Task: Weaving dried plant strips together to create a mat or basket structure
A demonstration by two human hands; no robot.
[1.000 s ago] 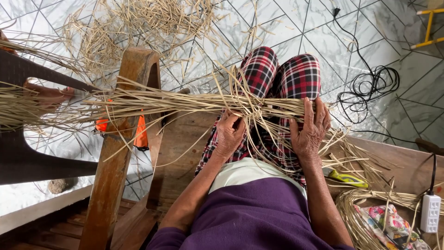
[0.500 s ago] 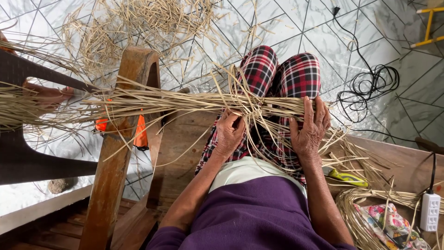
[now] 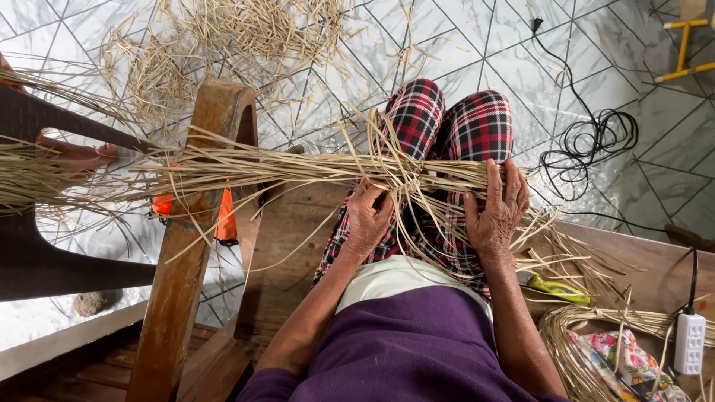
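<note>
Head view: one straw bundle (image 3: pixel 298 167), long axis running left-right across the lap, loose ends fanning out to the left past the wooden post (image 3: pixel 195 223) and splaying to the right over the wooden floor (image 3: pixel 655 260). Left hand (image 3: pixel 369 216) clamped on the knot at mid-bundle, fingers curled shut around the strands. Right hand (image 3: pixel 497 207) lies flat, fingers spread, pressing the bundle just right of the knot; the two hands sit near each other, not touching. Two plaid knees (image 3: pixel 447 119) under the bundle. One yellow-handled cutter (image 3: pixel 555 286) on the floor by the right forearm. One white power strip (image 3: pixel 690 342) at the right edge. One black cable coil (image 3: pixel 596 141) on the tiles.
</note>
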